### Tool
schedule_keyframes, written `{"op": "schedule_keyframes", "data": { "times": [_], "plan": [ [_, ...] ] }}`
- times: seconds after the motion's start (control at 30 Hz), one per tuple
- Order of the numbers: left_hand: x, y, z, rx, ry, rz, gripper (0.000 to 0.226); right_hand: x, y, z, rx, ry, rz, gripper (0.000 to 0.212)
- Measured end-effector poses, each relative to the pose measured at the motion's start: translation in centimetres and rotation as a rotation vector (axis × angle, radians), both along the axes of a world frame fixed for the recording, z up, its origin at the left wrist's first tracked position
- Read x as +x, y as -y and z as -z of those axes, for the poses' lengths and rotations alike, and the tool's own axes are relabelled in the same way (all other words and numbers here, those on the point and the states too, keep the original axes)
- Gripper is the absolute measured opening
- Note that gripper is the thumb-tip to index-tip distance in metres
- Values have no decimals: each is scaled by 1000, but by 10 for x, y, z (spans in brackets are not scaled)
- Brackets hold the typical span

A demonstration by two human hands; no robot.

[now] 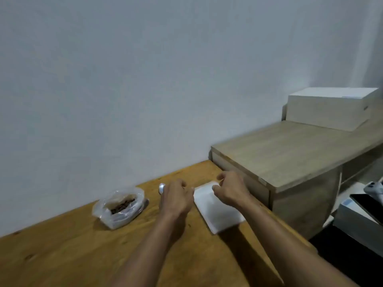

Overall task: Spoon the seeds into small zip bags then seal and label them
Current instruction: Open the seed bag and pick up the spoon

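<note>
A clear plastic bag of brown seeds lies open on the wooden table, to the left of my hands. A white stack of small zip bags lies flat near the table's right edge. My left hand rests curled at the stack's top left corner, its fingers touching the edge. My right hand pinches the stack's top right corner. A shiny spoon bowl peeks out just behind my left hand; the handle is hidden.
A lower light-wood cabinet stands to the right of the table, with a white box on it against the wall. At the far right edge lie a dark flat device and a grey box.
</note>
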State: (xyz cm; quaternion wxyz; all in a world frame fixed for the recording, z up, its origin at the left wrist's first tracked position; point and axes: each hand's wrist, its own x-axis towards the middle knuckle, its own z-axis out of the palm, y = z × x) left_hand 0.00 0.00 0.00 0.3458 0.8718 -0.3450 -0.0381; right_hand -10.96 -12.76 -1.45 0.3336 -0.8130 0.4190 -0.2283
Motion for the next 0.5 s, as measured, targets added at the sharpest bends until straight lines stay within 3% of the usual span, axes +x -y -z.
{"op": "schedule_keyframes", "data": {
  "times": [0.07, 0.2, 0.33, 0.5],
  "plan": [
    [3, 14, 15, 65, -36, -32, 19, 9, 6, 11, -37, -112, 22, 48],
    [14, 38, 49, 176, -18, -43, 35, 22, 15, 39, -80, -275, 23, 62],
    [18, 46, 62, 172, 21, -95, 38, 23, 16, 48, -89, -242, 64, 69],
    [17, 42, 59, 17, -59, -135, 40, 26, 14, 41, 4, -160, 123, 79]
  ]
}}
